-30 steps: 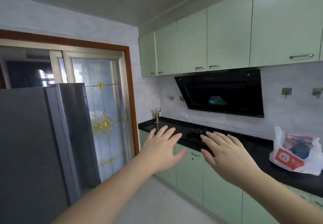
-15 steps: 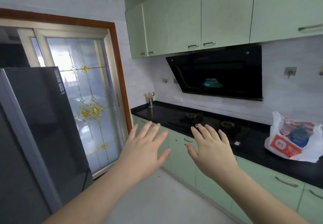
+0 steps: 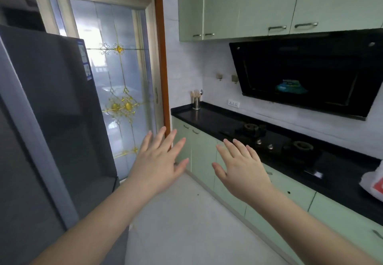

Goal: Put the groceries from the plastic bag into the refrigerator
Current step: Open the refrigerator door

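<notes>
A tall dark grey refrigerator [image 3: 51,124] fills the left side, its doors closed. The white plastic bag [image 3: 373,183] with red print lies on the black counter at the far right edge, mostly cut off by the frame. My left hand [image 3: 159,161] and my right hand [image 3: 240,167] are raised in front of me with palms forward and fingers spread. Both hold nothing and hang in the air between the refrigerator and the counter.
The black counter [image 3: 209,117] runs along the right wall over pale green cabinets [image 3: 203,157], with a gas hob [image 3: 275,140], a utensil holder [image 3: 196,101] and a black range hood [image 3: 306,72]. A glass sliding door [image 3: 120,90] stands behind. Light floor tiles [image 3: 186,223] lie between.
The view has swung left and down, so the bag slid to the right edge and the refrigerator takes more of the frame. Both hands stay raised and spread.
</notes>
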